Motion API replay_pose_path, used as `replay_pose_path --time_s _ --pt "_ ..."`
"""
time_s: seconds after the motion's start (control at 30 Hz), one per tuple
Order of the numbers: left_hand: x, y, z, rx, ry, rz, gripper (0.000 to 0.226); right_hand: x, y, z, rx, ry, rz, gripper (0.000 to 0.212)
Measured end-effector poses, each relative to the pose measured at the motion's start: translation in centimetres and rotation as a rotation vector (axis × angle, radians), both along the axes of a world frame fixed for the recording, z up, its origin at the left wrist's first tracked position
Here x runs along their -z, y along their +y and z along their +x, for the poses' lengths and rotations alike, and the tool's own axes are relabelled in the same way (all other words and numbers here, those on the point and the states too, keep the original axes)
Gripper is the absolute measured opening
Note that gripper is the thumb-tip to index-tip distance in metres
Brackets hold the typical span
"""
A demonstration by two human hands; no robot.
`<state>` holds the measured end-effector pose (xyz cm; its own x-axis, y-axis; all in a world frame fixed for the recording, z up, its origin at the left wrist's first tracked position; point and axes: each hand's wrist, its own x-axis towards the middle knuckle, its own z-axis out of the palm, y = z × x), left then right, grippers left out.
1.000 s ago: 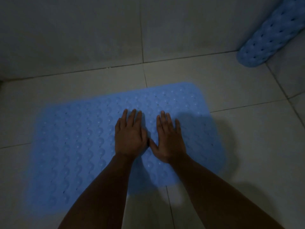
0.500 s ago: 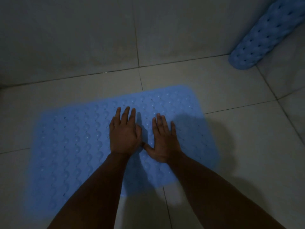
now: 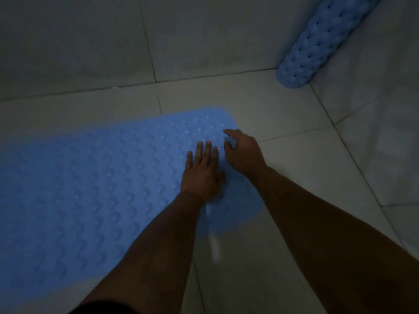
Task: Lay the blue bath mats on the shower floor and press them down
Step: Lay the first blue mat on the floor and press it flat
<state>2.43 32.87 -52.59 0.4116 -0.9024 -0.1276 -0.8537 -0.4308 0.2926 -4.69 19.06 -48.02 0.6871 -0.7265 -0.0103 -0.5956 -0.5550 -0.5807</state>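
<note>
A blue bath mat (image 3: 90, 182) with raised bumps lies flat on the tiled shower floor, filling the left and middle of the view. My left hand (image 3: 203, 173) rests flat on the mat near its right end, fingers together and pointing away. My right hand (image 3: 243, 152) hovers at the mat's right edge, fingers apart and slightly curled, holding nothing. A second blue mat (image 3: 317, 39), rolled into a tube, leans in the far right corner against the wall.
Pale floor tiles (image 3: 306, 177) with dark grout lines stretch to the right of the mat. The tiled wall (image 3: 90, 41) rises just behind the mat, and a second wall (image 3: 385, 75) closes the right side.
Both hands have shifted from the mat's middle to its right end. My right hand has lifted off the mat and now hovers at the edge. The view has swung closer and rightward.
</note>
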Motion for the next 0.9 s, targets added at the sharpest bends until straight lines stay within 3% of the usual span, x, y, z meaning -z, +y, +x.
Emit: replay_pose_path --time_s 0.17,0.37,0.57,0.67,0.83,0.9 --pt "2.9 -0.5 -2.0 -0.045 -0.112 -0.02 0.081 2.3 -1.1 -3.4 0.022 -0.03 -0.037 0.044" --pt "2.8 -0.5 -2.0 -0.038 -0.102 -0.016 0.078 3.0 0.3 -6.5 0.018 0.0 -0.128 0.043" --pt "3.1 -0.5 -2.0 -0.032 -0.115 -0.038 0.073 4.0 1.3 -8.7 0.041 0.001 -0.076 0.037" --pt "3.0 -0.9 -1.8 -0.067 -0.089 -0.036 0.072 3.5 1.3 -8.3 -0.036 0.034 -0.097 0.046" --pt "-2.2 -3.3 0.5 -0.07 0.025 0.087 0.063 -0.1 -0.1 -5.5 -0.355 0.422 0.045 0.06" --pt "-3.5 -3.4 1.4 -0.123 -0.005 -0.001 0.064 1.4 0.8 -5.8 -0.418 0.539 0.007 0.067"
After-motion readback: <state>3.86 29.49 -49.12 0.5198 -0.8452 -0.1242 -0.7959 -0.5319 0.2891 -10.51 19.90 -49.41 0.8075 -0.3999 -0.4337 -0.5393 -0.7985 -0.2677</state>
